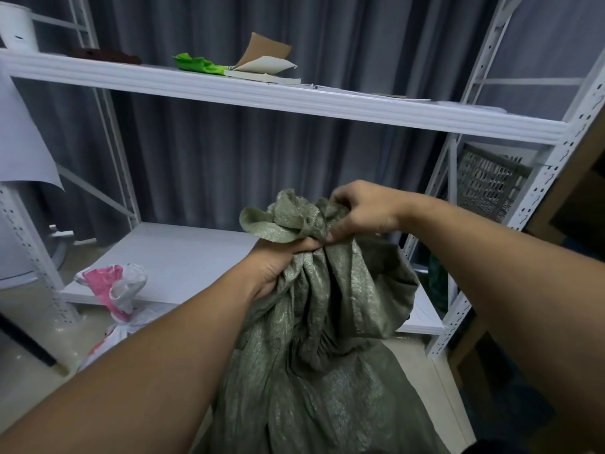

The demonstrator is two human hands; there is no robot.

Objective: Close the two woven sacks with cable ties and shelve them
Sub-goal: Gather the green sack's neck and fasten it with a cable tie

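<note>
A green woven sack [327, 339] stands in front of me, its mouth gathered into a bunch. My left hand [278, 263] grips the gathered neck from the left, just below the bunch. My right hand [363, 208] pinches the loose top folds from the right. A second sack, white and pink [111, 290], leans by the low shelf board [183, 257] at lower left, its top bunched. No cable tie shows in the head view.
A white metal rack has an upper shelf [294, 103] holding a green cloth [196, 63], an open book [262, 73] and papers. A grey plastic crate [491, 181] sits behind the right upright. Grey curtains hang behind.
</note>
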